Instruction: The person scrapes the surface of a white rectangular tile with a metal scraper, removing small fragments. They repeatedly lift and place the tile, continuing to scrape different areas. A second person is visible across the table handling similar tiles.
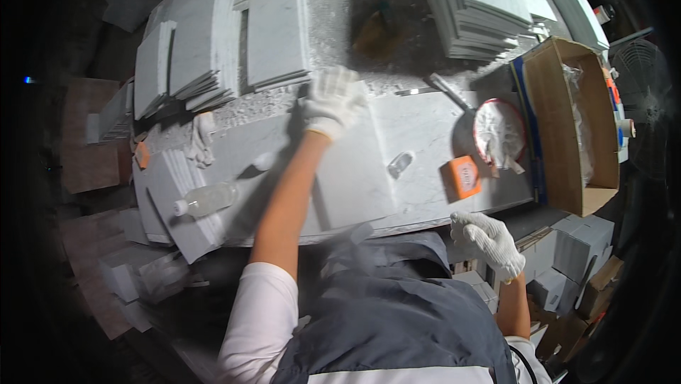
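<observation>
My left hand [333, 106], in a white knit glove, reaches across the worktable with its fingers stretched out. It lies on the far end of a pale grey-veined stone tile [355, 178]. Off the table's near edge, my right hand [491, 243], gloved too, is closed with curled fingers; whatever may be inside them is hidden. Closest to it on the table is an orange block [465, 177]. Between the hands rests a small clear object [401, 164]. Behind the block stands a red-rimmed bowl [489, 125] with white paste, and a flat-bladed tool [450, 91] leans beside it.
Tile stacks stand at the back left [277, 36] and back right [482, 1]. A clear bottle [209, 200] lies on tiles at the left, near a crumpled white cloth [202, 139]. An open cardboard box [560, 128] borders the right side, with a fan [647, 103] beyond.
</observation>
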